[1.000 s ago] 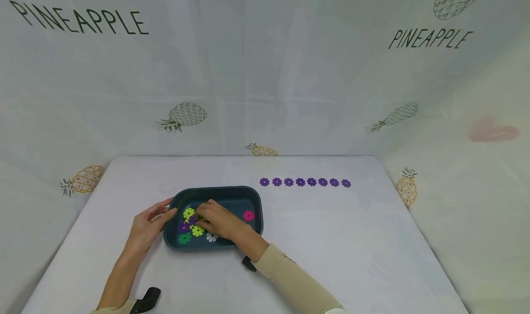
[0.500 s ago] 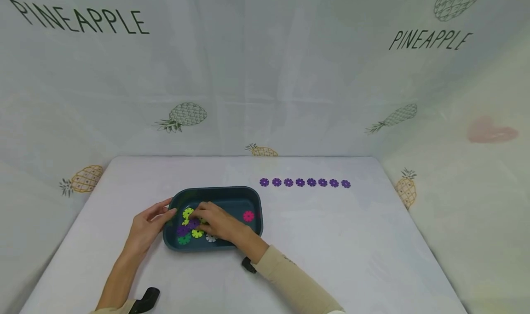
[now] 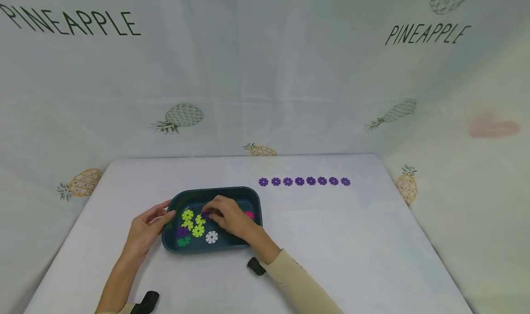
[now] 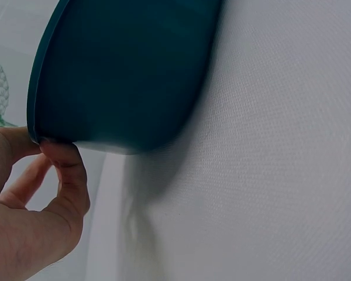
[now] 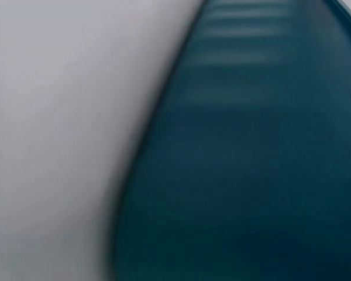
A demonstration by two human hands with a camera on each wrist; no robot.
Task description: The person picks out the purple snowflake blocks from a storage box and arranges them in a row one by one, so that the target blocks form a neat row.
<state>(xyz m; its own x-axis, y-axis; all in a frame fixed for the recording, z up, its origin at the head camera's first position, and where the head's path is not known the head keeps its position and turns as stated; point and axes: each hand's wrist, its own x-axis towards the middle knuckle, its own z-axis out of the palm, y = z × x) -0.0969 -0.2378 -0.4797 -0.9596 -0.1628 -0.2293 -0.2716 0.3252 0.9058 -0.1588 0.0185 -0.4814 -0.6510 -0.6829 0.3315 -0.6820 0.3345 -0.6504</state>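
Observation:
My left hand (image 3: 146,227) pinches the left rim of a dark teal tray (image 3: 238,195); the left wrist view shows thumb and fingers at the edge of the tray (image 4: 128,70). Over the tray, my right hand (image 3: 231,218) pinches a purple flower-shaped disc (image 3: 205,215), partly hidden by the fingers. Left of it lie several yellow discs (image 3: 198,231), another purple disc (image 3: 182,232) and a green disc (image 3: 184,241). A white disc (image 3: 211,237) lies near the front wall, and a pink disc (image 3: 250,214) is partly behind the right hand. Only the tray's side (image 5: 222,164) appears, blurred, in the right wrist view.
Behind and to the right of the tray, several purple discs (image 3: 311,181) form a straight row on the white table (image 3: 352,240). A pineapple-printed cloth (image 3: 290,98) hangs along the table's back edge. Black straps or mounts (image 3: 146,302) show at both wrists.
My right hand has drawn back to the right and slightly up within the tray, carrying a purple disc off the pile. The white disc is now uncovered. The left hand keeps its place.

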